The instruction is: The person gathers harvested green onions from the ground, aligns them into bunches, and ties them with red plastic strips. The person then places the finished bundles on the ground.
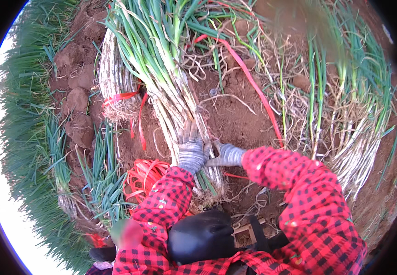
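A thick bunch of green onions (171,92) lies before me, green leaves away from me and roots near my knees. My left hand (192,147), in a grey-striped work glove, rests flat on its white stalks with the fingers extended. At the bunch's right side is my right hand (227,154), gloved alike, its thumb and fingers spread against the stalks. A red plastic strap (253,82) runs over the soil from the upper middle to near my right sleeve. Whether it passes beneath the bunch is hidden.
At the upper left lies a bundle of green onions (115,68) tied with red strap. A tangle of red strap (145,177) sits beside my left sleeve. Loose green onions (356,151) lie at the right. Growing green plants (26,137) line the left edge.
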Demonstrator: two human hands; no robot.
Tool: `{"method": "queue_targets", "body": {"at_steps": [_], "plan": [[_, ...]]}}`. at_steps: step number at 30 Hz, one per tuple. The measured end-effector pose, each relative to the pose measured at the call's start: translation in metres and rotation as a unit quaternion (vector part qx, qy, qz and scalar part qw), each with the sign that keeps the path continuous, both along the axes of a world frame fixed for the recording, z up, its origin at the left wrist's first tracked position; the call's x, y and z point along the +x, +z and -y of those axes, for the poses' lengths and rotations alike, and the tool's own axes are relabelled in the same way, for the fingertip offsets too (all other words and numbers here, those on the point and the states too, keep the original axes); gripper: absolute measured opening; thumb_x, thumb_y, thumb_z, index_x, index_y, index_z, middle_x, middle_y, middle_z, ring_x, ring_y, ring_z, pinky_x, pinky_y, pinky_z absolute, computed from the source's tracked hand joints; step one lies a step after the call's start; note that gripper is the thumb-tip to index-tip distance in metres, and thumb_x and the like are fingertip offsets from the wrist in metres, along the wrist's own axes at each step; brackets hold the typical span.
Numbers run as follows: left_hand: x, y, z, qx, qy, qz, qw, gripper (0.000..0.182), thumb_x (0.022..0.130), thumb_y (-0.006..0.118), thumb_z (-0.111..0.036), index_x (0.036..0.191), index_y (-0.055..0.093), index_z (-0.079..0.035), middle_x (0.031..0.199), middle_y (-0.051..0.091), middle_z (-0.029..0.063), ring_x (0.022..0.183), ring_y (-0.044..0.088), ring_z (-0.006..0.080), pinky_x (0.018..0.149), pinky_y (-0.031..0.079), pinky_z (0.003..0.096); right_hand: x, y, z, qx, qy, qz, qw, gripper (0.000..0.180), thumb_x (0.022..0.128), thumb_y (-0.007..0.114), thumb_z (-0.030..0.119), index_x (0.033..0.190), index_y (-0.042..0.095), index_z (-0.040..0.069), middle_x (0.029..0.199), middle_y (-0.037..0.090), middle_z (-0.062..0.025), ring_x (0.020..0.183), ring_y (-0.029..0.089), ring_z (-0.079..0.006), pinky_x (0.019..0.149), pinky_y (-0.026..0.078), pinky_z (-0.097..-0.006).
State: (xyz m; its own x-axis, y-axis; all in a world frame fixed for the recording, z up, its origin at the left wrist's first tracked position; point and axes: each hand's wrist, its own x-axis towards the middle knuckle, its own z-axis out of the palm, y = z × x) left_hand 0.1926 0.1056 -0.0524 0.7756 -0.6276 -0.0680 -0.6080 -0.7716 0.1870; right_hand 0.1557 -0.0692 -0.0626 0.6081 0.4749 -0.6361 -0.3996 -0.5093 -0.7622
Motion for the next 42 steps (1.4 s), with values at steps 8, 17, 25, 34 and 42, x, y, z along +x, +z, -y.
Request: {"method": "queue_targets", "body": {"at_steps": [8,17,25,34,42], "plan": [[0.001,0.000,-0.001,-0.123,-0.017,0.016,0.992,0.069,0.076,0.062,-0.033,0.134,0.038,-0.003,0.147,0.024,0.0153,0.138,0.016,0.0370,0.110,0.011,0.0526,0.194,0.027,-0.030,-0.050,-0.317,0.117,0.940,0.092,0.082,0.041,0.066,0.138,0.026,-0.006,0.138,0.034,-0.0309,0.130,0.035,-0.0395,0.107,0.028,-0.0420],[0.004,0.007,-0.008,-0.105,-0.035,-0.078,0.991,0.065,0.071,0.066,-0.036,0.125,0.049,-0.003,0.144,0.029,0.0177,0.138,0.016,0.0370,0.110,0.015,0.0515,0.231,-0.005,-0.049,-0.199,-0.463,0.149,0.851,0.085,0.082,0.055,0.055,0.133,0.032,-0.008,0.128,0.046,-0.0294,0.120,0.046,-0.0377,0.101,0.036,-0.0410],[0.022,0.017,0.000,-0.109,-0.064,-0.072,0.989,0.051,0.071,0.065,-0.033,0.114,0.058,-0.006,0.131,0.044,0.0129,0.134,0.026,0.0345,0.108,0.021,0.0505,0.238,-0.026,-0.037,-0.096,-0.445,0.160,0.876,0.081,0.081,0.058,0.054,0.133,0.036,-0.003,0.126,0.048,-0.0278,0.119,0.047,-0.0383,0.101,0.036,-0.0415],[0.020,0.015,0.001,-0.159,-0.053,-0.032,0.985,0.048,0.070,0.066,-0.029,0.112,0.058,-0.007,0.130,0.045,0.0093,0.132,0.030,0.0325,0.106,0.024,0.0509,0.259,0.003,0.020,0.153,-0.510,0.036,0.846,0.055,0.084,0.061,0.025,0.131,0.041,0.005,0.093,0.059,-0.0037,0.071,0.054,-0.0083,0.062,0.045,-0.0237],[0.019,0.014,0.001,-0.136,-0.067,-0.028,0.988,0.044,0.066,0.067,-0.031,0.104,0.060,-0.009,0.127,0.046,0.0099,0.132,0.029,0.0337,0.105,0.024,0.0526,0.289,-0.031,0.007,-0.174,-0.390,0.204,0.881,0.068,0.089,0.038,0.059,0.122,0.050,0.001,0.107,0.061,-0.0235,0.103,0.057,-0.0361,0.090,0.043,-0.0389]]}}
